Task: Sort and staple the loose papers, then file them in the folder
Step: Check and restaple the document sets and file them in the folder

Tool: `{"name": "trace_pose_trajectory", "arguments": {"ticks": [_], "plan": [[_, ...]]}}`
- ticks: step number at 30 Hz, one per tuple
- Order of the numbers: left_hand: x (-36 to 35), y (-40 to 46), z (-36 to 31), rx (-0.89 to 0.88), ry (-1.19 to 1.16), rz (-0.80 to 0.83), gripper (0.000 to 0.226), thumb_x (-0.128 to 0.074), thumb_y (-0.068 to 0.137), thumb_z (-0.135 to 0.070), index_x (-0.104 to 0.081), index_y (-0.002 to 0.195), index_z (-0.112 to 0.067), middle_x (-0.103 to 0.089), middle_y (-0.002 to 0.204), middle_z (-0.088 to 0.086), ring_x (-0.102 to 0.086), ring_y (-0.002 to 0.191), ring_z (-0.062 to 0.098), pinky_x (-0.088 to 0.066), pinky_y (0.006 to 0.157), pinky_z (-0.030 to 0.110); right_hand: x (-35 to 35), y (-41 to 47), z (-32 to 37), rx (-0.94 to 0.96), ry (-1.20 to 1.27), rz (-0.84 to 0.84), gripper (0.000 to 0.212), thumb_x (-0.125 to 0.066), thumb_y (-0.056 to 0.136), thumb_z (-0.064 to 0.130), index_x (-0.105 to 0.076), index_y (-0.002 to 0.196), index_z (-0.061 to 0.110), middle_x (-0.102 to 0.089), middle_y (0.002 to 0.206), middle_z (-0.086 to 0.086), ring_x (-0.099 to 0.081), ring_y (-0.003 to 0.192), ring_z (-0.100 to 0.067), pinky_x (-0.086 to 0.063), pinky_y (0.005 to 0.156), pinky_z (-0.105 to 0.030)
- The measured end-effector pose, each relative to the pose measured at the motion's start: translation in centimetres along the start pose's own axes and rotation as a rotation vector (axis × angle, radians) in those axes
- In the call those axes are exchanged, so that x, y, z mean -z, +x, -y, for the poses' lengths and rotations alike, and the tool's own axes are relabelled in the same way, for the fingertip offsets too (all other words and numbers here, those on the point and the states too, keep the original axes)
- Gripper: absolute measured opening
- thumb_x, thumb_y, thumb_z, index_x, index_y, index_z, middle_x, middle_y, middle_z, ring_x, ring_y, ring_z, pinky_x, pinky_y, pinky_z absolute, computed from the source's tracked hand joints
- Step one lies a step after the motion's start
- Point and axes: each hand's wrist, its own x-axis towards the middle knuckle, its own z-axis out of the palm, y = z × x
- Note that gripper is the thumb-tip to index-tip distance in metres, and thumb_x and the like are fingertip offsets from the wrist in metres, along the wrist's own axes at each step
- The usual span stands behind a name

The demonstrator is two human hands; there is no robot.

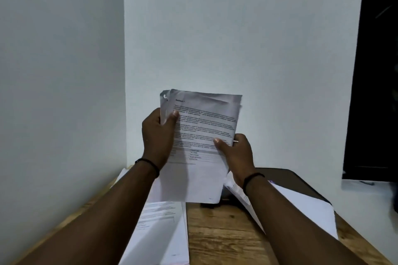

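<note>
Left hand [158,133] and right hand [234,150] each pinch a side edge of the papers [202,135], thumbs in front. The sheets look light, floppy and crease-prone, so holding both edges should keep them squared.

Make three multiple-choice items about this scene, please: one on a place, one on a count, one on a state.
1. Where is the held sheaf of papers?
A. flat on the table
B. raised above the table
C. inside a folder

2. How many hands hold it?
A. none
B. one
C. two

3. How does the right hand's thumb lie?
A. pressed on the printed front
B. lifted away from the page
C. under the table

Answers: 1 B, it stands above the wooden table. 2 C, left hand and right hand both grip it. 3 A, it lies across the text.
</note>
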Motion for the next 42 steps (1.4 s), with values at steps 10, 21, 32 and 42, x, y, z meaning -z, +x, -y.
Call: {"name": "trace_pose_trajectory", "arguments": {"ticks": [10,21,32,42], "plan": [[1.7,-0.8,-3.1,0.194,-0.167,0.112,0.023,-0.058,0.099,-0.036,-0.07,0.098,-0.016,-0.074,0.1,0.008,-0.068,0.091,0.025,-0.058,0.081,0.043,3.6,-1.7,5.9,0.093,0.215,-0.179,0.004,-0.072,0.09,0.014,-0.072,0.086,0.014,-0.075,0.093,-0.002,-0.07,0.099,-0.029,-0.058,0.089,-0.043],[2.4,-0.9,-6.1,0.037,0.041,-0.04,0.018,-0.054,0.102,-0.021,-0.067,0.091,-0.013,-0.068,0.084,-0.007,-0.065,0.084,0.025,-0.054,0.08,0.041,6.4,-3.8,10.3,0.287,0.122,-0.349,0.019,-0.063,0.097,0.02,-0.067,0.078,0.02,-0.069,0.08,0.008,-0.065,0.077,-0.015,-0.053,0.072,-0.028],[0.1,-1.5,-6.0,0.089,0.025,0.015,0.037,-0.063,0.091,-0.036,-0.063,0.081,-0.001,-0.069,0.087,0.023,-0.052,0.068,0.018,-0.055,0.069,0.05,8.1,-3.8,11.5,0.265,0.044,-0.285,0.041,-0.073,0.088,0.023,-0.045,0.061,0.011,-0.051,0.058,0.009,-0.042,0.054,-0.01,-0.035,0.051,-0.022],[-1.7,-2.6,-6.4,0.293,-0.196,0.211,0.03,-0.063,0.098,-0.033,-0.071,0.095,-0.004,-0.074,0.094,0.011,-0.064,0.077,0.018,-0.056,0.073,0.034,9.6,-4.3,9.2,0.017,0.216,-0.115,0.023,-0.075,0.086,0.021,-0.071,0.097,0.001,-0.075,0.101,-0.016,-0.071,0.098,-0.035,-0.056,0.089,-0.056]]}}
